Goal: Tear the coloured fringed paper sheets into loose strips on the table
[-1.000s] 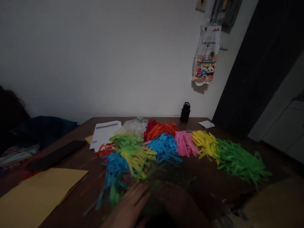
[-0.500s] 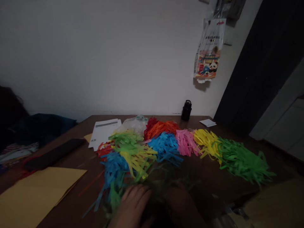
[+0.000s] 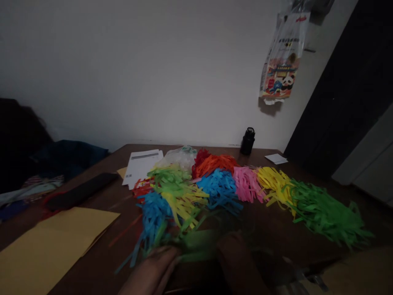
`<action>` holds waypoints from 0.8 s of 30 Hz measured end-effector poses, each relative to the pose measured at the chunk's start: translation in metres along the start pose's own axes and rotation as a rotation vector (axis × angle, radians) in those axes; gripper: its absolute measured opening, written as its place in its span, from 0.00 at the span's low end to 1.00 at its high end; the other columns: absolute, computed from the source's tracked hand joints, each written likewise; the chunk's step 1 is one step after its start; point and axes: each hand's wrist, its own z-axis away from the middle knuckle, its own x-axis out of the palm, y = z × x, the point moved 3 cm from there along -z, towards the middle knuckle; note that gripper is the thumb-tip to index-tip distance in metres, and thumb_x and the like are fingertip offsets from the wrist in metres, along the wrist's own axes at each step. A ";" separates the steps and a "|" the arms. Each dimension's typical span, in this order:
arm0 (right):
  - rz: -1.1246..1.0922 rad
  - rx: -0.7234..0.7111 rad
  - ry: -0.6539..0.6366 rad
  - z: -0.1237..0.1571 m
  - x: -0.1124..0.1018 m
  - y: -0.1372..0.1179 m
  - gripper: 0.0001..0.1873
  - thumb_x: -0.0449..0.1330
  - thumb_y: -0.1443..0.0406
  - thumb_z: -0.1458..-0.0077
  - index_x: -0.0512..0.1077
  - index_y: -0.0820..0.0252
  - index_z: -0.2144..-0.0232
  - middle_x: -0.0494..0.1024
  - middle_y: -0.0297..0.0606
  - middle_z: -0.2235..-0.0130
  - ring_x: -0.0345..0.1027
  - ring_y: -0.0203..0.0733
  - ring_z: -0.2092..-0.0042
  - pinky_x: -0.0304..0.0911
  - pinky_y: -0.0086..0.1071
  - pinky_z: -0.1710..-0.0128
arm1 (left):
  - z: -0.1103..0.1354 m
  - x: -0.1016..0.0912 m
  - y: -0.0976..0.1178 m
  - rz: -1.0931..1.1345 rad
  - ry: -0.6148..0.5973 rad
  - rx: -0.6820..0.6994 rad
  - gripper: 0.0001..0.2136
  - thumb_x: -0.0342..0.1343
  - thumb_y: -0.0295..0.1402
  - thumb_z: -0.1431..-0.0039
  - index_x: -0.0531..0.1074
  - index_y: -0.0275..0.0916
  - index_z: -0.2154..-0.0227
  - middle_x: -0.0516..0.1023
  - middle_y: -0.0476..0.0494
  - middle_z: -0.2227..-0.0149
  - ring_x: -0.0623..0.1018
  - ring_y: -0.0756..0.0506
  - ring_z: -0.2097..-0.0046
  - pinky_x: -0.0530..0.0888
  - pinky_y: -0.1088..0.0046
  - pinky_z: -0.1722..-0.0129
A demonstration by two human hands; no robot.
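At the near edge of the table, a band of green fringed paper point(image 3: 199, 245) stretches between my two hands, blurred and dim. My left hand point(image 3: 155, 264) is closed on its left end, with the fingertips partly hidden. Around the right end, my right hand point(image 3: 235, 254) is closed too, in deep shadow. Just beyond lie cut paper tassels: a blue bunch point(image 3: 156, 209), a yellow bunch point(image 3: 181, 205) and a light green bunch point(image 3: 170, 178) on the left, with a second blue bunch point(image 3: 219, 186) in the middle.
Further right are pink point(image 3: 246, 183), yellow point(image 3: 274, 184) and green tassels point(image 3: 328, 213). Orange strips point(image 3: 217, 164) and a clear plastic bag point(image 3: 181, 157) sit behind. A yellow folder point(image 3: 58, 241), dark case point(image 3: 82, 190), white papers point(image 3: 143, 166) and black bottle point(image 3: 247, 141) also stand on the table point(image 3: 264, 229).
My hands have moved apart, and the green fringed paper now shows spread between them. The view has turned slightly left, so the table's things appear further right.
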 end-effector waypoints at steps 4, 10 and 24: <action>0.149 0.176 -0.074 -0.014 0.005 -0.001 0.16 0.46 0.73 0.38 0.68 0.56 0.73 0.74 0.35 0.75 0.67 0.43 0.71 0.56 0.36 0.67 | -0.020 -0.001 0.006 0.003 -0.134 -0.140 0.16 0.40 0.32 0.33 0.74 0.42 0.66 0.82 0.44 0.64 0.81 0.43 0.59 0.75 0.69 0.59; 0.268 0.342 -0.329 -0.028 0.016 0.006 0.07 0.59 0.72 0.45 0.71 0.57 0.73 0.78 0.36 0.73 0.71 0.45 0.70 0.56 0.36 0.66 | -0.043 -0.001 0.011 -0.256 -0.247 -0.255 0.12 0.44 0.28 0.38 0.74 0.39 0.62 0.82 0.36 0.59 0.82 0.37 0.57 0.74 0.63 0.60; 0.352 0.295 -0.509 -0.039 -0.054 0.039 0.20 0.53 0.77 0.52 0.74 0.58 0.58 0.79 0.46 0.58 0.71 0.51 0.56 0.60 0.43 0.55 | -0.047 0.000 0.008 -0.245 -0.311 -0.253 0.14 0.45 0.29 0.39 0.73 0.42 0.56 0.82 0.35 0.57 0.82 0.36 0.56 0.74 0.63 0.62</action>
